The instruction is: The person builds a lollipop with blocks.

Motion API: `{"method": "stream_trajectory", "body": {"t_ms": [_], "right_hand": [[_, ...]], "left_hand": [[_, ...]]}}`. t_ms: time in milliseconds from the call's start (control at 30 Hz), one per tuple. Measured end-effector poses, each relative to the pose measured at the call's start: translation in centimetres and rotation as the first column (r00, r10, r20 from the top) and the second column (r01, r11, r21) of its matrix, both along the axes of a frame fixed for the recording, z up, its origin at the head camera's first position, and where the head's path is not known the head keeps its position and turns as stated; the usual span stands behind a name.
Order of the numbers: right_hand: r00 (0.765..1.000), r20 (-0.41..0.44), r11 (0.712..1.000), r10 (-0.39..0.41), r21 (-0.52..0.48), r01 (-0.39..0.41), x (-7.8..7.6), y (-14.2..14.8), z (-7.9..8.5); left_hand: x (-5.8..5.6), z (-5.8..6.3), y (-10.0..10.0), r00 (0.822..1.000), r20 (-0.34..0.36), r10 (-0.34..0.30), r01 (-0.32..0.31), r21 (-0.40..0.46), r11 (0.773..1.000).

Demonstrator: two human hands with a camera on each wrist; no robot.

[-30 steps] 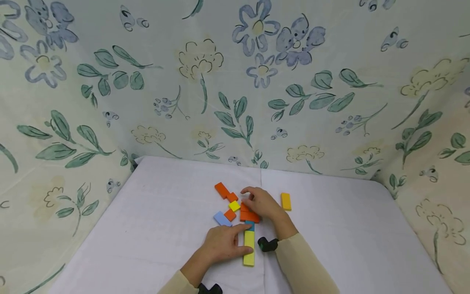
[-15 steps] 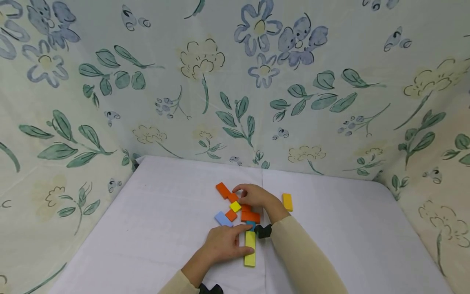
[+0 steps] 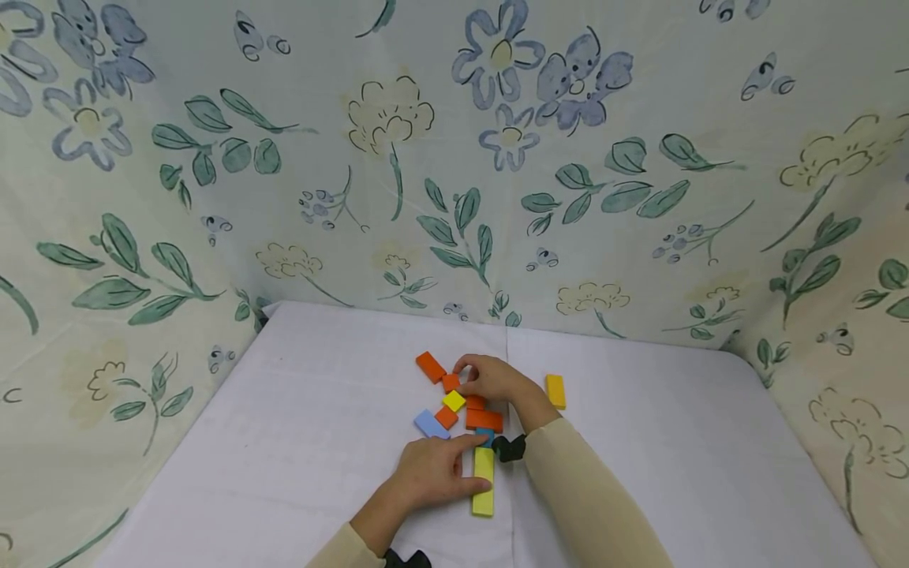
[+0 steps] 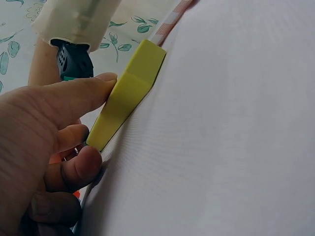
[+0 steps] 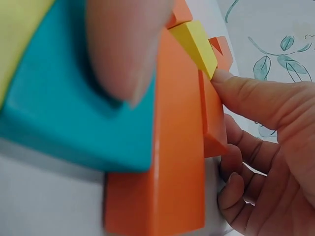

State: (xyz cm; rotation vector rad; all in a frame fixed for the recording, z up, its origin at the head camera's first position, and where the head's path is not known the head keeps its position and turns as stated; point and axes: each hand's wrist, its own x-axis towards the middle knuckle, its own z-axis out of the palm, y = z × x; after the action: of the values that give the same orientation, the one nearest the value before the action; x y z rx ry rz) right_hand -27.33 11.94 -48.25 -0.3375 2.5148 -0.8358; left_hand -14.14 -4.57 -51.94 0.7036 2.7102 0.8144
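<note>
My left hand point(image 3: 429, 471) lies beside a column of flat toy blocks. Its index finger touches the blue block point(image 5: 74, 113), and its thumb rests on the yellow block point(image 4: 125, 93) at the near end. My right hand point(image 3: 495, 380) reaches in from the right, thumb and index finger at a small orange block point(image 3: 450, 383), pinching its edge. The thumb is also close to the yellow square block point(image 5: 194, 42) in the right wrist view. Two orange blocks, a wider one point(image 3: 486, 420) and another point(image 3: 475, 402), sit above the blue one.
A diagonal row continues with an orange block point(image 3: 429, 367) at the far end, and an orange square point(image 3: 446, 416) and a light blue block point(image 3: 432, 424) lower left. A yellow-orange block point(image 3: 555, 391) lies apart on the right. Floral cloth point(image 3: 398, 237) hangs behind the white table point(image 3: 298, 442).
My right hand has moved left from over the orange blocks to the small orange block, which has turned slightly. My left hand has stayed in place.
</note>
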Motion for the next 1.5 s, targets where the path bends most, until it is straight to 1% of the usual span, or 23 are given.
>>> {"method": "stream_trajectory", "body": {"t_ms": [233, 467, 533, 667, 800, 900, 967, 1067, 1167, 1367, 1500], "right_hand": [[1.0, 0.003, 1.0, -0.001, 0.002, 0.001, 0.2, 0.2, -0.1], [1.0, -0.003, 0.999, -0.02, -0.031, 0.02, 0.4, 1.2, -0.4], [0.999, -0.007, 0.998, -0.042, -0.044, 0.042, 0.6, 1.6, -0.5], [0.994, -0.048, 0.993, -0.102, -0.06, 0.099, 1.2, 2.7, -0.5], [0.978, -0.108, 0.983, -0.178, -0.069, 0.172, 2.0, 3.8, -0.2], [0.966, -0.133, 0.974, -0.222, -0.065, 0.215, 2.7, 4.7, -0.5], [0.962, -0.14, 0.971, -0.236, -0.058, 0.23, 3.2, 5.3, -0.7], [0.961, -0.139, 0.97, -0.241, -0.053, 0.236, 4.0, 6.0, -1.1], [0.962, -0.133, 0.971, -0.238, -0.066, 0.231, 4.4, 6.3, -1.4], [0.966, -0.114, 0.972, -0.232, -0.068, 0.226, 4.4, 6.2, -1.6], [0.968, -0.12, 0.975, -0.222, -0.056, 0.216, 4.3, 6.1, -1.6]], "left_hand": [[0.0, -0.1, 0.1, 1.0, 0.006, -0.003, 0.003, 0.003, 1.0], [0.1, -0.1, 0.2, 1.0, 0.017, -0.005, 0.006, -0.004, 1.0], [0.1, -0.1, 0.2, 1.0, 0.019, -0.005, 0.005, -0.005, 1.0], [0.1, -0.1, 0.3, 1.0, 0.013, -0.002, 0.003, -0.007, 1.0], [0.1, 0.0, 0.4, 1.0, 0.008, 0.005, -0.005, -0.013, 1.0], [0.1, 0.1, 0.4, 1.0, 0.014, 0.011, -0.011, -0.018, 1.0], [0.1, 0.1, 0.4, 1.0, 0.018, 0.013, -0.013, -0.021, 1.0], [0.1, 0.1, 0.3, 1.0, 0.014, 0.015, -0.015, -0.021, 1.0], [0.1, 0.1, 0.2, 1.0, 0.015, 0.017, -0.016, -0.016, 1.0], [0.2, 0.3, 0.2, 1.0, 0.024, 0.02, -0.02, -0.013, 1.0], [0.2, 0.4, 0.2, 0.999, 0.028, 0.022, -0.021, -0.011, 1.0]]}}
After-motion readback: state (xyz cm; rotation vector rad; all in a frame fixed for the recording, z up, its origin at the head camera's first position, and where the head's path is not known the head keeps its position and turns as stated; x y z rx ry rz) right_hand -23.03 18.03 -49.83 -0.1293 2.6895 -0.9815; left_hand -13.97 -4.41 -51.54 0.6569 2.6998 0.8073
